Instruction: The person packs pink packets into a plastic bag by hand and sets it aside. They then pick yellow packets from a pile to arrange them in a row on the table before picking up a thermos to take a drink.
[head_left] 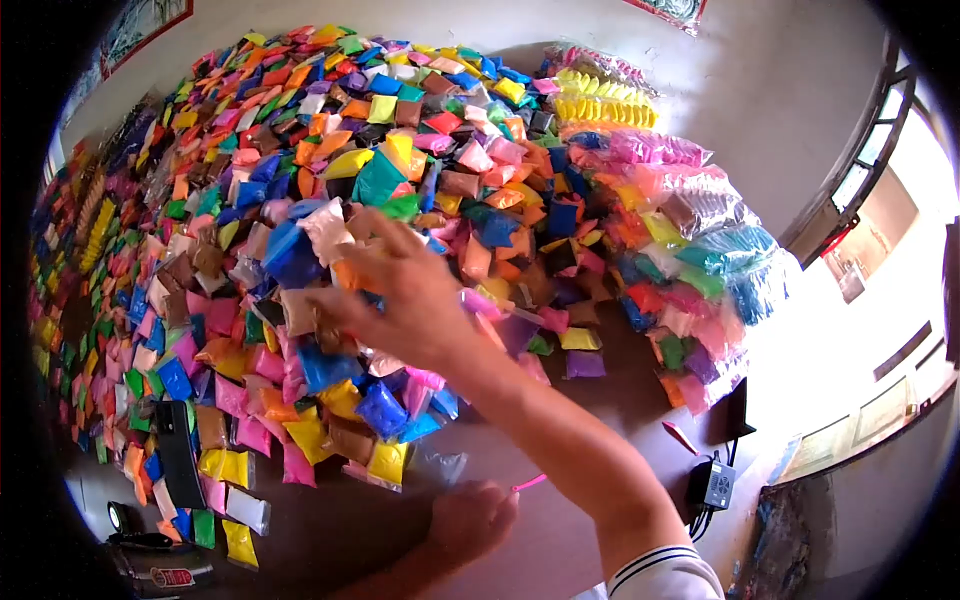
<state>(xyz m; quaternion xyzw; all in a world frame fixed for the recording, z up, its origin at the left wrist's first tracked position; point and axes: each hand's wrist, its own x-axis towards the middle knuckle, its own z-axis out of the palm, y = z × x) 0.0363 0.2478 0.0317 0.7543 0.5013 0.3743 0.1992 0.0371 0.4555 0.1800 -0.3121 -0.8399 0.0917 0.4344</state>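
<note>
My right hand point(395, 290) reaches over a large heap of small coloured packets point(380, 175), its fingers spread apart. A pale pink packet point(325, 230) and a blue packet point(290, 250) lie by its fingertips. Low over the brown table point(590, 470), my left hand point(475, 520) is closed. A thin pink plastic stick point(530, 483) pokes out of it on the right; the rest is hidden by the fingers. Beside this hand lies a small clear bag point(440, 465). Yellow packets point(388, 462) and a blue packet point(382, 410) sit at the heap's near edge.
Clear bundles of packets point(720, 250) are stacked on the heap's right side. A black phone point(178, 455) leans against packets at left. Another pink piece point(680, 437) and a black adapter box point(715, 485) with cables are at the table's right. A bright doorway point(880, 270) is beyond.
</note>
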